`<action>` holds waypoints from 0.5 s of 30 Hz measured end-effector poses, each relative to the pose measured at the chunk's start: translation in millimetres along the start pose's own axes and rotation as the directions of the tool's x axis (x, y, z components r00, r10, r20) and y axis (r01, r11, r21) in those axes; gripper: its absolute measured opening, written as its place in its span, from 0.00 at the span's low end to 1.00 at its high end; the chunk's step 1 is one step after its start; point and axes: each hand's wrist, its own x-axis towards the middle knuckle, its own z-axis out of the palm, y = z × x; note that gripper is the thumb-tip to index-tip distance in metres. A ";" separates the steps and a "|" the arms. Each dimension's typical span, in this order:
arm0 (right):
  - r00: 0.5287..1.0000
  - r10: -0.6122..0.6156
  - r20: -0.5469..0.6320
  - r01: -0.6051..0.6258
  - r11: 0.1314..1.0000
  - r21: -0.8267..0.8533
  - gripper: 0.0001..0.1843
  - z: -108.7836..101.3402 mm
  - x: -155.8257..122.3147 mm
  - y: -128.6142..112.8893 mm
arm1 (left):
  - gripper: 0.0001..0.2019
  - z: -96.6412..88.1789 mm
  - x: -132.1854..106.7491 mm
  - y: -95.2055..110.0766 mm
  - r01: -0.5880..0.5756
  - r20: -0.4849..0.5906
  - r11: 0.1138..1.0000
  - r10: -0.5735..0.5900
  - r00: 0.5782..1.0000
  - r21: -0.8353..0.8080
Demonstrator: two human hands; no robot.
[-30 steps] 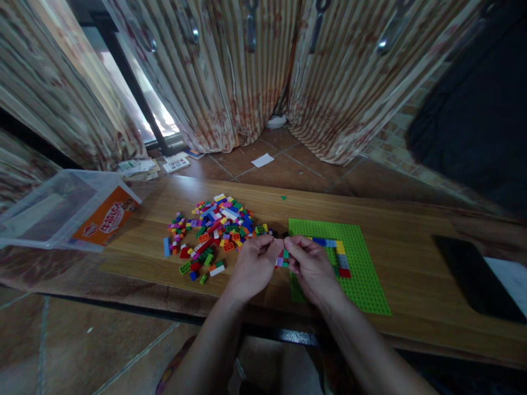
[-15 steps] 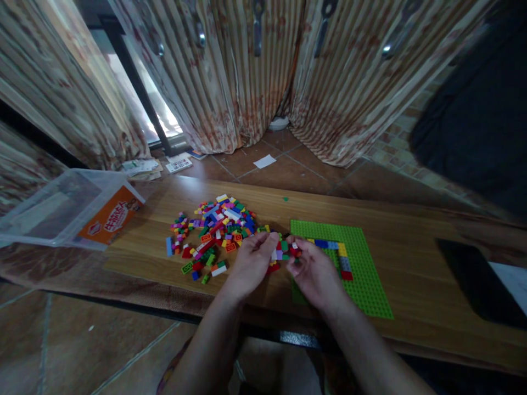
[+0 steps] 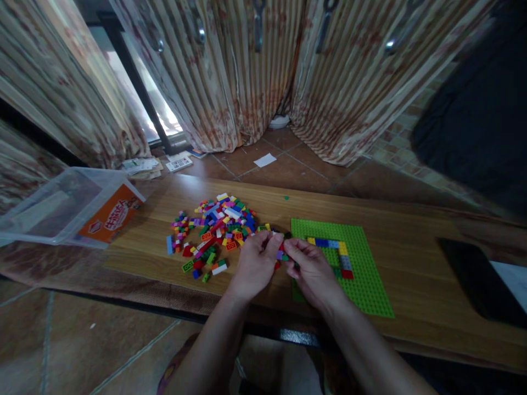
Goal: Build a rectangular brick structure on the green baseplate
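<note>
My left hand (image 3: 256, 262) is closed, its thumb and fingers pinching a small cluster of joined toy bricks (image 3: 281, 255). Purple, green and red show on the cluster; the fingers cover most of it. My right hand (image 3: 310, 267) pinches the cluster's other end, its fingertips nearly touching the left thumb. Just right of my right hand lies a green baseplate (image 3: 368, 269), which carries a row of yellow, blue, grey and red bricks (image 3: 343, 258) bent at a corner. A loose heap of colourful bricks (image 3: 224, 219) spreads beyond and left of my left hand.
On the table's left end stands a clear plastic box (image 3: 61, 219) with an orange label. A black flat object (image 3: 480, 277) and white paper (image 3: 510, 280) lie at the right. A tiny green piece (image 3: 286, 197) rests near the far edge of the wooden table (image 3: 415, 263).
My two hands have come closer together. My right fingers have closed over the end of the brick cluster, hiding the red and green pieces that showed before. The baseplate and heap stay put.
</note>
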 end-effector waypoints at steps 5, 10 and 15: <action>0.998 0.062 -0.006 -0.061 0.992 0.106 0.18 2.5 -1.4 -3.6 | 0.16 -0.9 -1.2 3.5 0.154 0.032 0.968 -0.151 0.988 -0.196; 0.996 0.088 -0.026 -0.081 0.979 0.188 0.18 3.0 -1.7 -8.8 | 0.16 -2.5 -0.6 6.8 0.229 0.009 0.911 -0.241 0.970 -0.343; 0.997 0.032 -0.067 -0.024 0.994 0.105 0.18 3.2 -1.8 -7.6 | 0.17 -3.0 -0.1 3.8 0.159 0.076 0.945 -0.143 0.987 -0.286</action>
